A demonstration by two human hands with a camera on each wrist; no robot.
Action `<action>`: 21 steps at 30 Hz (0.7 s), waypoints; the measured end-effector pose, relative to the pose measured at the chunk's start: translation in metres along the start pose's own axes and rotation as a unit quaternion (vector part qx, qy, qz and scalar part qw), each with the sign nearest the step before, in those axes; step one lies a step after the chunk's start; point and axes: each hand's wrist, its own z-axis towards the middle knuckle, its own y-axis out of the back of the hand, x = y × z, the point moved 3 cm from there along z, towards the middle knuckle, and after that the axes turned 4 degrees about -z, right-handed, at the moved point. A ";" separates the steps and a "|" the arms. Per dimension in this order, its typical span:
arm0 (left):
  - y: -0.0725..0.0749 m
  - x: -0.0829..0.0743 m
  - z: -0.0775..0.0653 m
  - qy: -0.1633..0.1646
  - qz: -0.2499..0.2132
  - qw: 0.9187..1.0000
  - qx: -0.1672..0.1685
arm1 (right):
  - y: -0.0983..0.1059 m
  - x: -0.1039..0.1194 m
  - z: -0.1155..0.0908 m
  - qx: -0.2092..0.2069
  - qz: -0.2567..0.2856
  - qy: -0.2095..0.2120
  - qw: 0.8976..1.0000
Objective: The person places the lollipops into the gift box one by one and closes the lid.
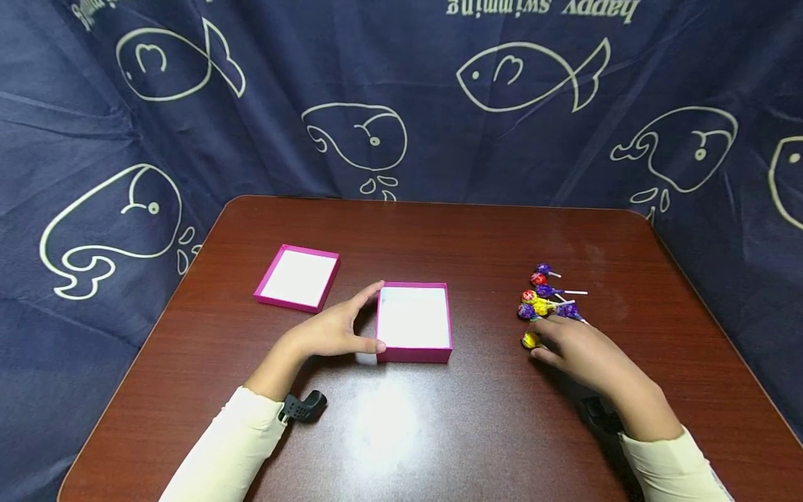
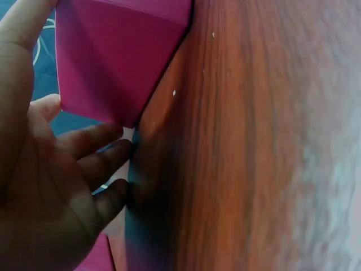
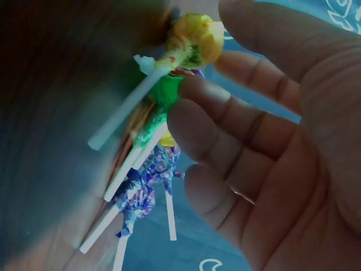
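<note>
A pink square box (image 1: 414, 357) with a white inside stands open-topped near the table's middle. My left hand (image 1: 335, 328) grips its left side, thumb at the front corner and index finger at the back one. In the left wrist view the box's pink wall (image 2: 113, 62) shows beside the thumb and fingers. On the right, my right hand (image 1: 580, 348) has thumb and index finger at the round head of a yellow lollipop (image 3: 194, 42), pinching its edge. Its white stick points away from the palm. Green-wrapped (image 3: 166, 90) and purple-wrapped lollipops (image 3: 135, 200) lie beside the other fingers.
The pink lid (image 1: 291, 302), white inside up, lies left of the box. More lollipops, among them a red one (image 1: 538, 279) and a purple one (image 1: 543, 268), form a loose row behind the right hand. A dark blue cloth (image 1: 426, 160) hangs behind the brown table (image 1: 464, 432).
</note>
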 end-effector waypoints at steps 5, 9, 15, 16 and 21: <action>-0.002 0.001 -0.001 0.004 -0.026 1.000 0.007 | -0.003 0.000 0.001 -0.002 -0.011 0.013 1.000; -0.003 0.001 -0.001 0.001 -0.024 1.000 0.006 | -0.006 0.001 0.001 -0.013 -0.012 0.018 1.000; -0.003 0.003 -0.001 -0.004 -0.025 1.000 0.003 | -0.009 0.001 0.001 -0.024 -0.008 0.019 0.999; -0.003 0.003 -0.001 -0.003 -0.025 1.000 0.002 | -0.009 0.001 0.002 -0.024 -0.008 0.020 0.999; -0.003 0.005 -0.001 0.002 -0.026 1.000 0.001 | -0.008 0.002 0.004 -0.018 0.000 0.029 0.999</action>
